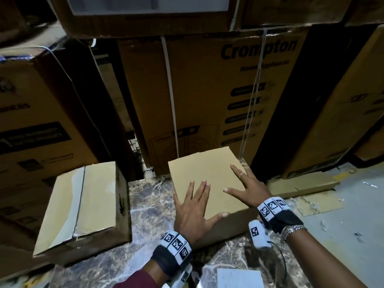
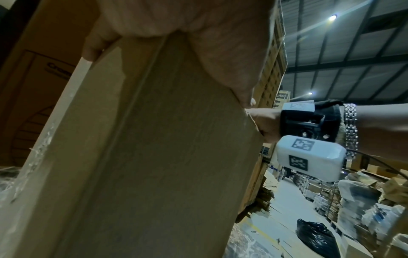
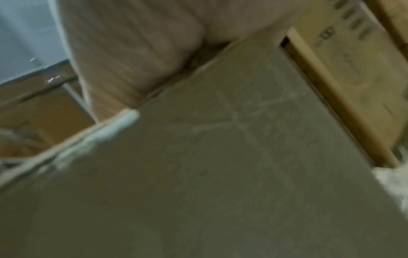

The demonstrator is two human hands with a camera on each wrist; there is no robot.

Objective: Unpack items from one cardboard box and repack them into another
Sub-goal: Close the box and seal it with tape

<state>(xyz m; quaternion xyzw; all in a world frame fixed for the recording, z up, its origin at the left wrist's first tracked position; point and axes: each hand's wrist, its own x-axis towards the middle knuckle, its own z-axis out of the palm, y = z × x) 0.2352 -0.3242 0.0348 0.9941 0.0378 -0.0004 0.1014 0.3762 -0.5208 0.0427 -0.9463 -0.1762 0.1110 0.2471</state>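
Two shut cardboard boxes stand on a marbled tabletop (image 1: 145, 215). The left box (image 1: 83, 206) has tape along its top seam. My hands lie flat on the plain top of the right box (image 1: 212, 173). My left hand (image 1: 193, 206) presses its near left part, fingers spread and straight, thumb along the near edge. My right hand (image 1: 247, 186) presses the right side, fingers spread, a ring on one finger. The left wrist view looks up the box's side (image 2: 154, 157) to my palm (image 2: 187, 26). In the blurred right wrist view, the box's wall (image 3: 220, 165) fills the frame under my palm (image 3: 132, 52).
Tall stacked cartons (image 1: 207, 96) printed "Crompton" wall in the back and both sides. Flattened cardboard (image 1: 307, 188) lies on the grey floor at right. A white paper (image 1: 239, 277) rests at the table's near edge. A black bag (image 2: 318, 239) sits on the floor.
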